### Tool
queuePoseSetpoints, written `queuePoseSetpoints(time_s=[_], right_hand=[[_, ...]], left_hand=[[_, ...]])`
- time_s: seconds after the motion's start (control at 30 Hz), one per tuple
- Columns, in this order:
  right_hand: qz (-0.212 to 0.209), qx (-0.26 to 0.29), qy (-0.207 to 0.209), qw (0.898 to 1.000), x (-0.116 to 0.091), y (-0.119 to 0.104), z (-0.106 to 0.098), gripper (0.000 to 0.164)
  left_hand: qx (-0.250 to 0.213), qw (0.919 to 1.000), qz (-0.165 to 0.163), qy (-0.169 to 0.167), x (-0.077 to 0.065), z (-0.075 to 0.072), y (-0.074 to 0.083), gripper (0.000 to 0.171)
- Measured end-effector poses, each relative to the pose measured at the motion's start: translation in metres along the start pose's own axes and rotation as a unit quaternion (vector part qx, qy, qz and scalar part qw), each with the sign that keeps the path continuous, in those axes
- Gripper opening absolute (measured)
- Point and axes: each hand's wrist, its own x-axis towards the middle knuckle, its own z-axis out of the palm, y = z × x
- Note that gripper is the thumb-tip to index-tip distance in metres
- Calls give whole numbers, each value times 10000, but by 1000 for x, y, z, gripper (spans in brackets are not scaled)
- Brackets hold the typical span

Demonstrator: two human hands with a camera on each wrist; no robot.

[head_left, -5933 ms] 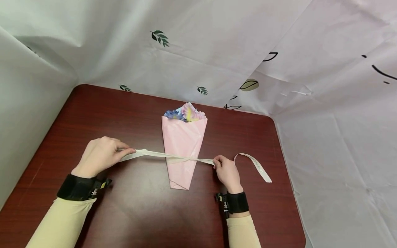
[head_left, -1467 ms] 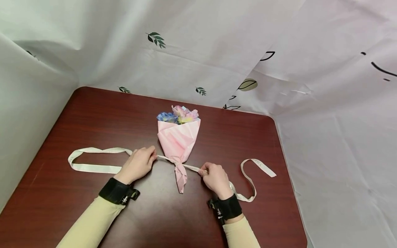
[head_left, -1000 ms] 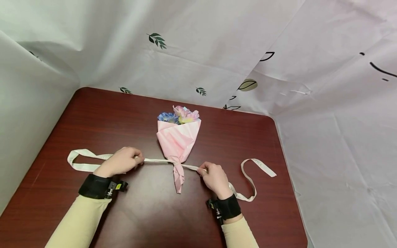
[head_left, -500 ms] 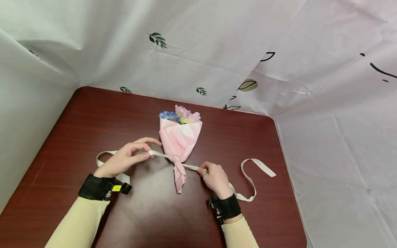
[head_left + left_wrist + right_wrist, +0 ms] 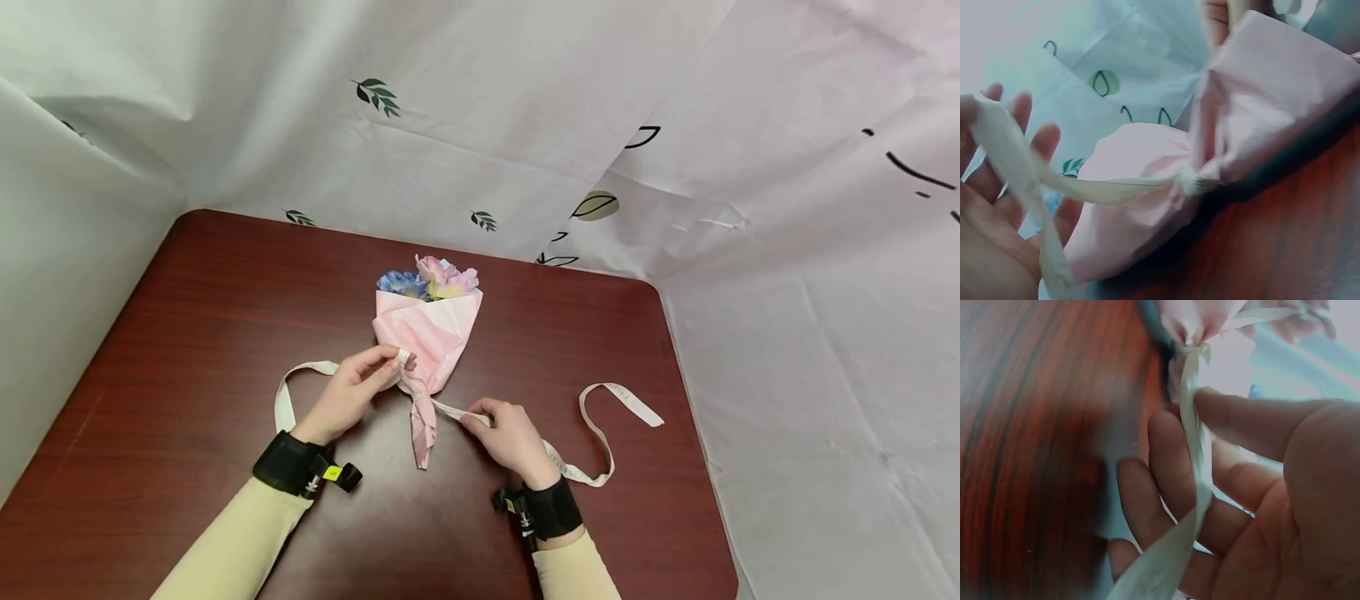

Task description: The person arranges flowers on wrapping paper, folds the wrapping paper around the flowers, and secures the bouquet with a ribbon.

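Note:
A bouquet (image 5: 427, 325) in pink wrapping paper lies on the table, its blue and pink flowers (image 5: 450, 282) towards the far side. White ribbon (image 5: 636, 405) is cinched round its narrow waist, with a twisted pink tail (image 5: 423, 433) below. My left hand (image 5: 348, 398) holds one length of ribbon between thumb and fingers, over the bouquet's lower left. In the left wrist view this ribbon (image 5: 1007, 140) runs across the fingers. To the right of the waist, my right hand (image 5: 513, 437) pinches the other length between thumb and forefinger; that ribbon (image 5: 1192, 434) looks taut in the right wrist view.
The dark red wooden table (image 5: 247, 292) has rounded corners. White sheeting (image 5: 465, 125) with leaf prints rises behind it and at both sides. One loose ribbon tail curls on the table at the right, another behind my left wrist.
The wrapping's lower part has been cinched in by the ribbon. Lately my left hand has swung right with its ribbon, up to the bouquet's waist. My right hand has hardly moved.

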Motion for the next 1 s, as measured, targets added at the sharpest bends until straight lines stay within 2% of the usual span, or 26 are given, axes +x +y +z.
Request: queuePoseSetpoints(time_s=[0.13, 0.2, 0.27, 0.33, 0.4, 0.5, 0.57, 0.6, 0.7, 0.77, 0.8, 0.87, 0.93, 1.0], right_hand=[[-113, 174, -159, 9997, -2, -3, -4, 11], [-111, 188, -180, 9996, -2, -3, -5, 10], [-132, 198, -177, 9996, -2, -3, -5, 10], [-151, 209, -170, 9995, -3, -2, -5, 10], [-161, 213, -174, 9995, -4, -2, -5, 10], [-180, 210, -167, 9995, -4, -2, -5, 10], [-172, 196, -160, 9995, -4, -1, -5, 10], [-171, 193, -156, 9995, -4, -1, -5, 10], [-199, 164, -156, 9995, -4, -1, -4, 11], [-203, 142, -172, 9995, -3, -1, -4, 11], [-210, 131, -179, 9995, -3, -1, -4, 11], [-204, 115, -189, 9995, -3, -1, -3, 11], [-207, 92, -192, 9996, -3, -1, -3, 11], [-205, 85, -198, 9996, -3, 0, -3, 11]], left_hand=[[611, 9976, 221, 224, -1, 1, 0, 15], [845, 9960, 241, 151, 0, -2, 3, 11], [1196, 9928, 98, -5, 1, -6, 8, 5], [1722, 9847, -149, -229, 1, -11, 16, 8], [2538, 9658, -397, -364, 1, -15, 27, 17], [3666, 9273, -654, -376, 0, -20, 41, 28], [4213, 9032, -767, -303, -3, -22, 49, 31], [4396, 8942, -816, -244, -4, -23, 51, 31], [4748, 8759, -849, -78, -7, -25, 57, 22], [4864, 8699, -812, -49, -9, -25, 61, 12], [4921, 8672, -757, -73, -9, -25, 62, 11], [5109, 8574, -598, -151, -10, -25, 66, 19], [5384, 8419, -309, -204, -11, -25, 69, 26], [5732, 8193, 43, -130, -12, -24, 73, 24]])
